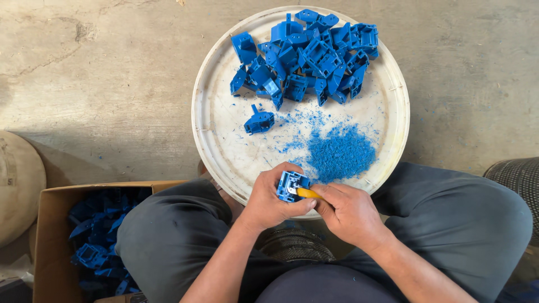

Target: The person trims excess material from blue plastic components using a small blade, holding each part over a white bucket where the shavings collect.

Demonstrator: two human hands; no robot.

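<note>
The left hand (268, 199) holds a blue plastic part (292, 186) just above the near rim of a round white tray (219, 120), its fingers curled around the part's left side and pinching it with the thumb across the near edge. The right hand (347, 212) sits just to the right of it, fingers pressed together around a yellow-handled blade (307, 193) whose tip touches the part's lower right corner. So the part lies to the left of the right-hand fingers and inside the left-hand grip, its long axis roughly upright in the picture (the blade runs across it, left to right). Both hands meet between the person's knees. Just beyond, on the tray, lies a mound of blue shavings (341, 152). Further off rests a single blue piece (259, 121), and at the far side a pile of blue parts (306, 53). A cardboard box (53, 224) holding more stands near the left knee.
</note>
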